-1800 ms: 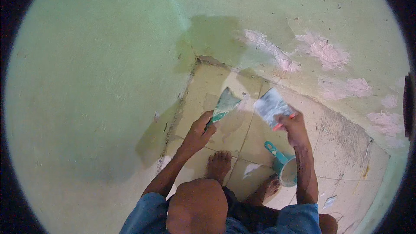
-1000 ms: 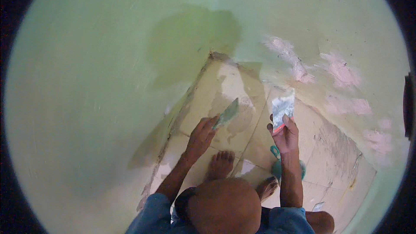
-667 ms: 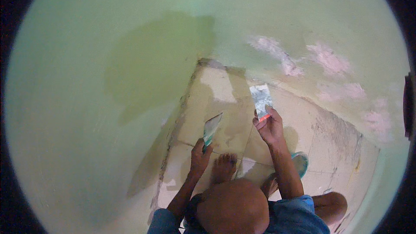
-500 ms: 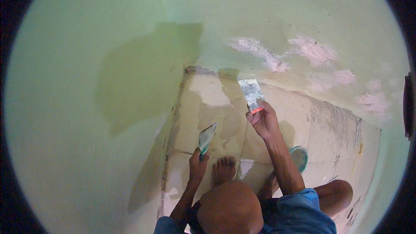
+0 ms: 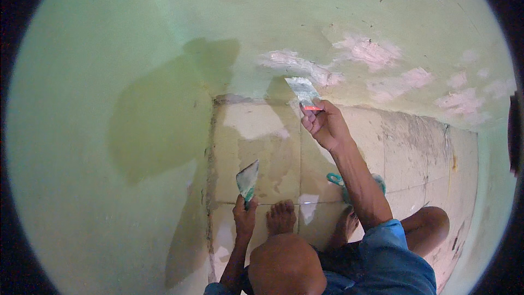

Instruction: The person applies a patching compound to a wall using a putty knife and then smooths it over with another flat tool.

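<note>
My left hand [image 5: 244, 216] grips a putty knife [image 5: 248, 179] by its green handle, blade pointing up, over the tiles near my foot. My right hand [image 5: 330, 128] is reached forward, closed on a flat, putty-smeared scraper [image 5: 301, 88] with a red edge, just in front of the lower wall. That wall [image 5: 295, 16] is pale green with rough pinkish-white patches [image 5: 367, 50], the nearest close to the scraper's blade; whether they touch I cannot tell. Behind my right forearm a teal dipper [image 5: 334, 178] is partly hidden on the floor.
Cream floor tiles [image 5: 256, 153], stained and dirty along the edges, meet green walls in a corner. The left wall [image 5: 82, 131] carries a large shadow. My bare left foot [image 5: 281, 218] stands below the knife; my bent right knee [image 5: 428, 229] sticks out to the right.
My right hand has moved forward and left with the scraper, toward the patched wall. My left hand with the knife has lowered. The view has turned, bringing more of that wall across.
</note>
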